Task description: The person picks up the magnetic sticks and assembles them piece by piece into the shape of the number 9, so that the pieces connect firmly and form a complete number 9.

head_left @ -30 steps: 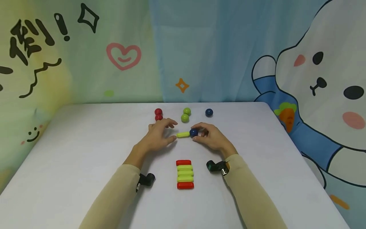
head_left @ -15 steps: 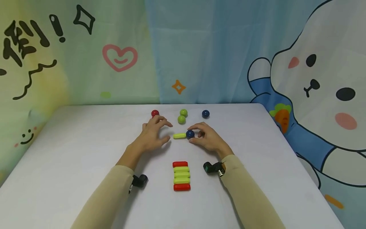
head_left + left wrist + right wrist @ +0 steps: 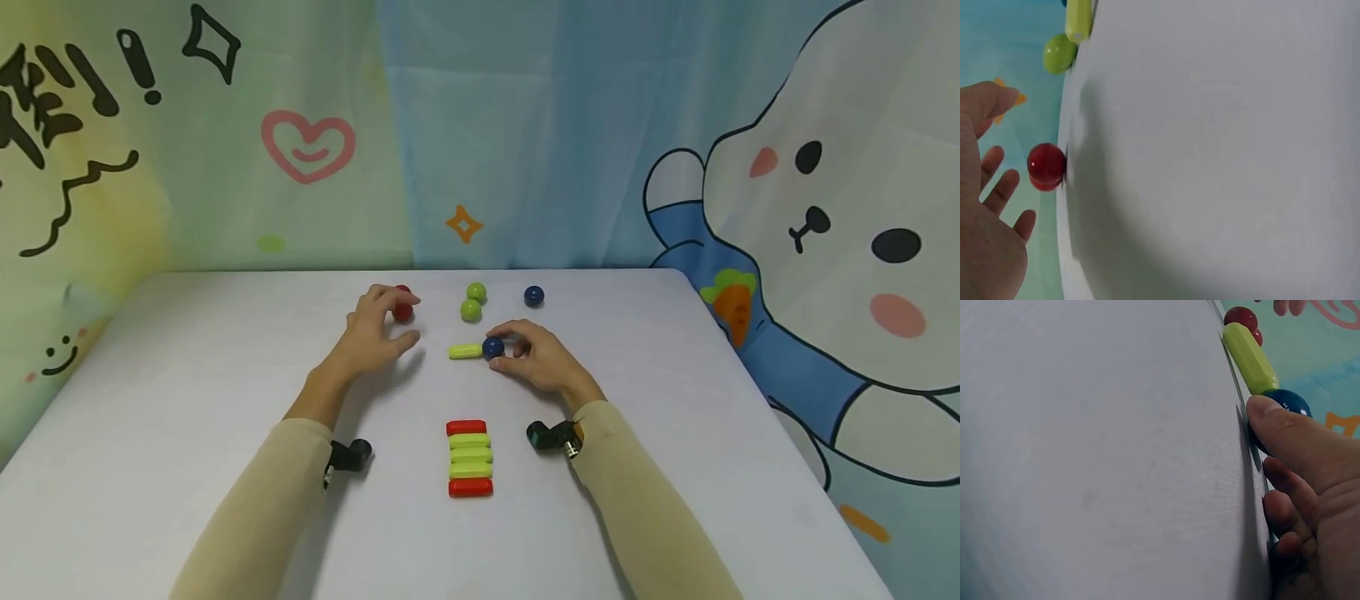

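My right hand (image 3: 542,362) pinches a dark blue ball (image 3: 492,348) between thumb and fingers. Against that ball's left side lies a yellow-green ribbed rod (image 3: 465,352), its end touching the ball in the right wrist view. My left hand (image 3: 372,332) holds nothing, its fingers spread and the thumb apart. It is nearest to two red balls, the front one (image 3: 402,313) showing beside the fingers and the back one (image 3: 403,288) partly hidden behind them. In the left wrist view the red ball (image 3: 1047,164) sits apart from the palm.
Two green balls (image 3: 470,311) and another dark blue ball (image 3: 534,296) sit toward the back of the white table (image 3: 187,375). Closer to me, a column of red and yellow-green rods (image 3: 470,456) lies side by side. A printed curtain (image 3: 525,150) hangs behind the table's far edge.
My left hand has moved left and back, away from the rod toward the red balls. My right hand keeps its pinch on the blue ball. The head view has shifted slightly.
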{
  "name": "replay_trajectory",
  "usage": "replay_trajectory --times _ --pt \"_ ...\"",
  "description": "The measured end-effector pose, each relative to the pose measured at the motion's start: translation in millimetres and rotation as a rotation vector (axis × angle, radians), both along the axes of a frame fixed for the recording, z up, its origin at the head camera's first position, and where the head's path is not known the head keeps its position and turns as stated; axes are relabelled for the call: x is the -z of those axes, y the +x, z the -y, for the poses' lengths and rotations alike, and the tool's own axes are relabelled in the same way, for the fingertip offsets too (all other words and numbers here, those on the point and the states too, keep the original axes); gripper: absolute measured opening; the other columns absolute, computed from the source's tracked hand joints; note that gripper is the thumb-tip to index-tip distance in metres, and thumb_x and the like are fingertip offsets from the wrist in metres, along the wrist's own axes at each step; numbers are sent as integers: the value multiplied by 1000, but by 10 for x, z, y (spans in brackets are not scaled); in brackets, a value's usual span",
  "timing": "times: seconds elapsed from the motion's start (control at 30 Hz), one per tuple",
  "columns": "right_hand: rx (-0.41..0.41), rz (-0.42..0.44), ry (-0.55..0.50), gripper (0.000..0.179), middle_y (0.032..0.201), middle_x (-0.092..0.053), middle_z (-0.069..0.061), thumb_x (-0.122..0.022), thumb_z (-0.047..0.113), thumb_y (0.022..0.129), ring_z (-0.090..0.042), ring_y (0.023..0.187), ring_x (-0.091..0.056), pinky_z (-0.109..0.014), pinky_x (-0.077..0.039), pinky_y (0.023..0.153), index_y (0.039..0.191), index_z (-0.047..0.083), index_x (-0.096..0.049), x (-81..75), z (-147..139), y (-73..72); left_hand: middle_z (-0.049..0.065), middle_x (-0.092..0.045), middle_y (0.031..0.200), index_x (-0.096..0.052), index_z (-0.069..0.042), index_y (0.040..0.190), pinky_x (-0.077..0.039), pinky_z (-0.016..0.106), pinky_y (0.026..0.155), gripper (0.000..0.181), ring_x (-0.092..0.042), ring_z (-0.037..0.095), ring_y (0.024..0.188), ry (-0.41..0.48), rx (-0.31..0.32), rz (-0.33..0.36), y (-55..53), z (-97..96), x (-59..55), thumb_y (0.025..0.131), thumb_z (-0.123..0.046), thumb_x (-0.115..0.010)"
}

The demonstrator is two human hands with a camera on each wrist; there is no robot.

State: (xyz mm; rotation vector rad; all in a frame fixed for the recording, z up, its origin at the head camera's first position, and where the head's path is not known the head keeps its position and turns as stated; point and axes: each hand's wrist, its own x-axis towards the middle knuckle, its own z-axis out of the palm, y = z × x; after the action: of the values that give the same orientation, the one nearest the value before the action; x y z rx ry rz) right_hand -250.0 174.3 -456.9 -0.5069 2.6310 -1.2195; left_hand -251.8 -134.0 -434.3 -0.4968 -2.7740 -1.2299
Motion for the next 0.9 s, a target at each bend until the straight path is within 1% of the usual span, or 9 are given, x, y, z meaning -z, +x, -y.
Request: replay_trajectory --times 0.13,0.33,0.47,0.6,0.73,0.8,0.9 --pt "-1 -3 5 42 121 -62 0 -80 24 91 -23 100 -53 -36 -43 84 131 24 -67 -9 -5 -10 10 -48 142 -59 -17 135 -26 64 111 48 -40 31 137 -40 9 0 -32 35 7 89 -19 -72" --pt "-39 -2 24 43 124 -61 1 -79 24 92 -23 101 -53 -36 -43 85 133 25 -66 -43 14 -56 11 -46 145 -58 -18 136 -26 64 109 48 -35 34 141 -95 -29 20 -42 126 52 90 -18 -72" --pt "-46 1 34 43 121 -61 0 -79 25 92 -22 100 -53 -36 -43 84 133 25 -66 -53 6 -72 10 -45 146 -58 -19 137 -26 64 109 49 -34 35 141 -108 -28 13 -54 165 65 89 -18 -72" --pt "-41 16 36 43 114 -60 -1 -80 25 91 -22 98 -52 -36 -43 82 132 25 -66 -57 -15 -63 11 -42 149 -56 -21 139 -26 64 109 52 -33 37 141 -124 -25 26 -81 153 101 90 -18 -71" --pt "-53 29 32 45 119 -60 -1 -80 26 91 -22 99 -52 -36 -43 83 134 24 -65 -37 -25 -48 11 -43 150 -56 -21 141 -28 65 107 53 -35 38 139 -154 -26 37 -103 128 127 90 -18 -71" --pt "-54 28 29 45 122 -60 0 -80 27 91 -22 100 -52 -36 -43 84 134 24 -65 -30 -26 -39 11 -44 149 -57 -21 141 -29 65 106 53 -36 38 138 -166 -27 30 -113 119 130 90 -18 -70" --pt "-41 27 21 45 121 -60 -1 -80 27 91 -22 101 -52 -36 -42 85 134 23 -65 -27 -28 -28 10 -46 148 -57 -20 143 -30 64 104 53 -38 39 136 -174 -20 18 -132 111 122 91 -17 -68"
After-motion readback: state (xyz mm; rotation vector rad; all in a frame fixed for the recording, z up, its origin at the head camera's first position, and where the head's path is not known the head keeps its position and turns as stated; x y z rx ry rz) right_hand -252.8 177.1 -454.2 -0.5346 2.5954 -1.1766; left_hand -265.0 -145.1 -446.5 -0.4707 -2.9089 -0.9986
